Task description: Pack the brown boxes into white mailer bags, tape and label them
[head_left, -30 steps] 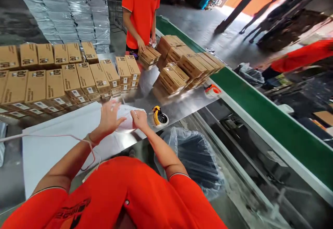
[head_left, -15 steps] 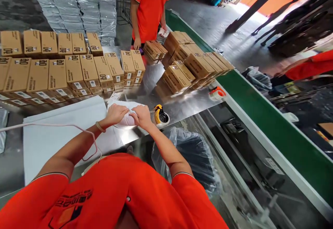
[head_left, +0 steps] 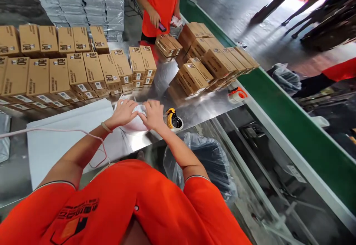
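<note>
A white bundle, which looks like paper wrapped around something hidden, lies on the metal table near its front edge. My left hand curls over its left side. My right hand grips the right side, and both thumbs nearly meet across the middle. Stacked white paper sheets lie to the left, partly under my left forearm. Just right of my right hand stands a yellow and black tape dispenser with a roll on it.
Rows of brown cartons line the table's back left; more stacked cartons stand right. A green conveyor runs along the right. Below is a plastic-lined bin. A pink cord crosses the sheets. A co-worker stands opposite.
My fingers have moved from pinching at the bundle's middle to spreading over its far side. The co-worker has raised a dark handheld device. The view has shifted slightly.
</note>
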`<state>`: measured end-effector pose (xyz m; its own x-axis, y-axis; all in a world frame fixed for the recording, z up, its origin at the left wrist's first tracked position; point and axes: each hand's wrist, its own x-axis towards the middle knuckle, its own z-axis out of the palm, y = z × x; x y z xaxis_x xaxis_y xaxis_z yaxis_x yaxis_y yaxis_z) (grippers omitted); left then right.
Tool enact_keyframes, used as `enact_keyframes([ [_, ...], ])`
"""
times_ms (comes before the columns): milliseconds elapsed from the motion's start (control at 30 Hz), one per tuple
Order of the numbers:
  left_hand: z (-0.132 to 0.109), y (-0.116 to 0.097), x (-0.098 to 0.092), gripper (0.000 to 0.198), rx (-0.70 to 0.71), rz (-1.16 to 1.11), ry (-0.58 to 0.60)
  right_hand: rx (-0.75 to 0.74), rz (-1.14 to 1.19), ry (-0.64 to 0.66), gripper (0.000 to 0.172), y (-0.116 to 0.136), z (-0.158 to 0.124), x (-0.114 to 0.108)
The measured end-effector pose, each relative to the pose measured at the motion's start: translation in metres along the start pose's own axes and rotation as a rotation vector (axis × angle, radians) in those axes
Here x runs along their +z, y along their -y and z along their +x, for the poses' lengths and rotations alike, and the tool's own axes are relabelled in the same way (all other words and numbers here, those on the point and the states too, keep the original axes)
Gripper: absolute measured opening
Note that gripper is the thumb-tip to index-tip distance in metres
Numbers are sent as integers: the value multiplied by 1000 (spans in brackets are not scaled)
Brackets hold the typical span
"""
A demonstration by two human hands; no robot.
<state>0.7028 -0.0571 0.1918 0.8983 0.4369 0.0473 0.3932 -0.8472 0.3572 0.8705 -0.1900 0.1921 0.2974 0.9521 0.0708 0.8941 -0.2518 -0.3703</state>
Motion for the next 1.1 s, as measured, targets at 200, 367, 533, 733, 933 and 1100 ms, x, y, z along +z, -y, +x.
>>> enact_keyframes([
  [200, 13, 9, -1, 50, 43, -33, 37, 134, 52, 272, 59, -17, 5, -18],
  [367, 49, 9, -3, 53, 308, -118, 167, 330, 32, 160, 56, -3, -32, -11],
  [533, 64, 5, -2, 59, 294, -48, 241, 410, 221, 56, 46, -21, -31, 4],
  [733, 66, 5, 0, 47, 188, -52, 280, 727, 276, -9, 26, -126, -33, 13],
  [933, 71, -1, 1, 43, 151, -76, 243, 893, 295, 30, 19, -165, -65, 41],
  [1100, 71, -1, 3, 37, 124, -110, 239, 837, 474, -58, 40, -170, -77, -8],
])
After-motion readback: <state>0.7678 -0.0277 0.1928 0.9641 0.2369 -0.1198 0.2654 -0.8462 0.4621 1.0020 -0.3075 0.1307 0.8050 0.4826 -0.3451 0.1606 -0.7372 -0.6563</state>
